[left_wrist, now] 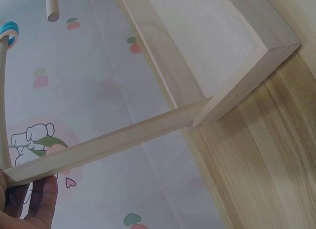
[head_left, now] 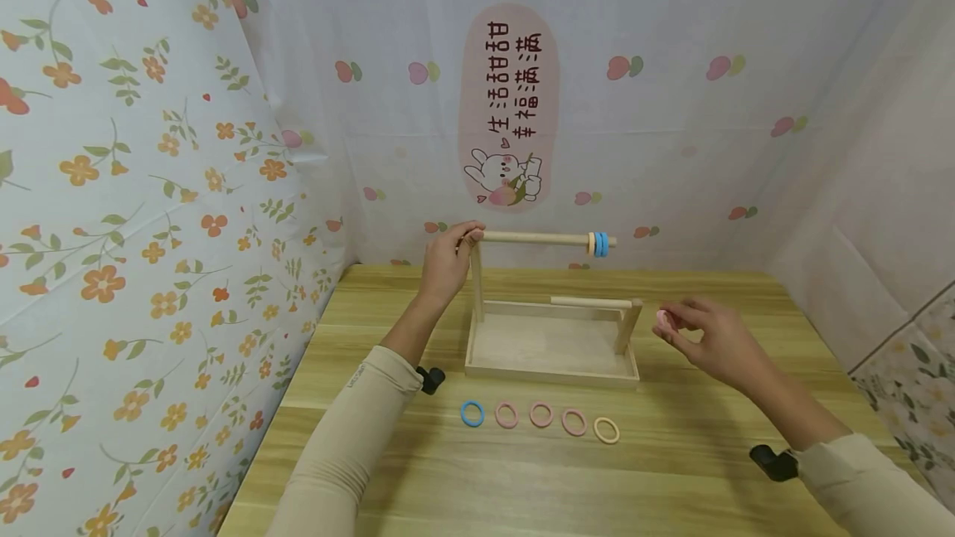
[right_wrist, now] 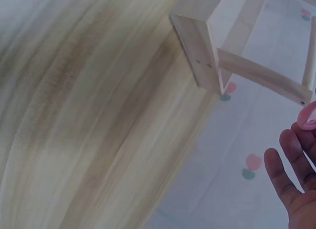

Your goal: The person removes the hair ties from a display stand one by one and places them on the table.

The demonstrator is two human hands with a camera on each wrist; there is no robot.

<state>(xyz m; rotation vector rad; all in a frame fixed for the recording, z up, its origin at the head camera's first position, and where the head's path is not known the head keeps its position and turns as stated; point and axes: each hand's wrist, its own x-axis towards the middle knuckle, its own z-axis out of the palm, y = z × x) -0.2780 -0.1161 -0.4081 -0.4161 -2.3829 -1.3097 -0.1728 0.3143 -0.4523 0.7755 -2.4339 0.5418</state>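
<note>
A wooden rack (head_left: 552,377) with a shallow tray base stands on the table, a tall post at its left and a short post at its right. My left hand (head_left: 446,262) grips the top of the tall post, where the upper rod (head_left: 533,238) begins. Near that rod's free right end hang blue rings (head_left: 601,244) and a cream ring (head_left: 592,244). To the right of the rack, my right hand (head_left: 712,336) pinches a pink ring (head_left: 664,321) between thumb and fingers. The lower rod (head_left: 589,302) points left from the short post and carries no ring.
In front of the rack lies a row of loose rings: a blue ring (head_left: 472,413), pink rings (head_left: 540,414) and a yellow ring (head_left: 607,430). Patterned cloth (head_left: 418,164) hangs behind the table (head_left: 522,487) and at its sides.
</note>
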